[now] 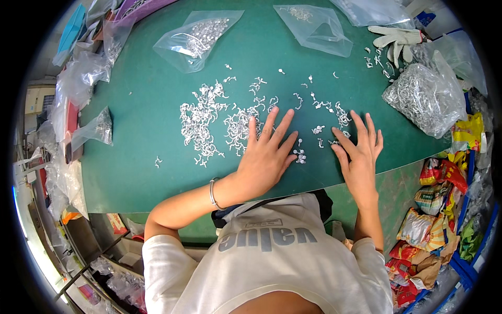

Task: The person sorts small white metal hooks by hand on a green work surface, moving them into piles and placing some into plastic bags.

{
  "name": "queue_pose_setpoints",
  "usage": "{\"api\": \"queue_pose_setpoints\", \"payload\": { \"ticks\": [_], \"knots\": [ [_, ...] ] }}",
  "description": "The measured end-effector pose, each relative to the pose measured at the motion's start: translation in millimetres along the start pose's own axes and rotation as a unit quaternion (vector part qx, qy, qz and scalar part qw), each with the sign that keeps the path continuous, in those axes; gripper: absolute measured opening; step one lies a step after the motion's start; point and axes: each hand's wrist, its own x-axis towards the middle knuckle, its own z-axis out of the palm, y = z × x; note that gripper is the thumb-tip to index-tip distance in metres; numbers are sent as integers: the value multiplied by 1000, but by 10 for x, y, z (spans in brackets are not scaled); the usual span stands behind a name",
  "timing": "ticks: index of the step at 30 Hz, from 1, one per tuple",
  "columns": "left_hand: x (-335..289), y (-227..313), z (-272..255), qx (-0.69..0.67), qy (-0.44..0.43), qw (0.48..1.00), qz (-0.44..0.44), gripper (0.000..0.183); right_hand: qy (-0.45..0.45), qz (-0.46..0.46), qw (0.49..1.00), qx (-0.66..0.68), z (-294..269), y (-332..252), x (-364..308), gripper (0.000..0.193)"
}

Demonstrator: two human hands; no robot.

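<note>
Small silvery parts [201, 125] lie piled beside the left hand [263, 159], its fingers spread wide — the right hand [361, 154], fingers loosely parted, is at a smaller cluster [342, 116]. Green tabletop [130, 172]; colourful packets [421, 230] at right.

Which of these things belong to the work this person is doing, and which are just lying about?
In the work, it seems:
left hand, fingers spread at the middle heap of silvery pieces
right hand, beside a looser scatter

Lying about, apparently:
white glove
colourful packets off to the right
bulging clear bag, untouched, though perhaps supply
</note>
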Motion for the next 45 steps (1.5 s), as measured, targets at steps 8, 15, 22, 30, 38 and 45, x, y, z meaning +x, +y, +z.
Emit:
{"api": "queue_pose_setpoints", "payload": {
  "ticks": [8, 15, 22, 30, 38, 45],
  "knots": [
    [197, 54, 58, -2, 32, 999, 29, 45, 14, -13, 999, 40, 77, -100, -26, 25],
    [212, 18, 46, 13, 20, 999, 23, 46, 39, -7, 997, 71, 113, -80, 27, 27],
    [198, -94, -12, 60, 28, 998, -18, 45, 18, -16, 999, 45, 92, -39, 64, 33],
    [206, -34, -1, 45, 33, 998, -17, 47, 5, -4, 1000, 24, 174, -141, 119, 41],
    [194, -30, 39, 9, 23, 1000, -10, 44, -128, -56, 986, 91, 5, -241, 17, 49],
    [193, 20, 51, -13, -8, 1000, -1, 43, 11, 16, 1000, -5, 157, -67, 194, 47]
  ]
}}
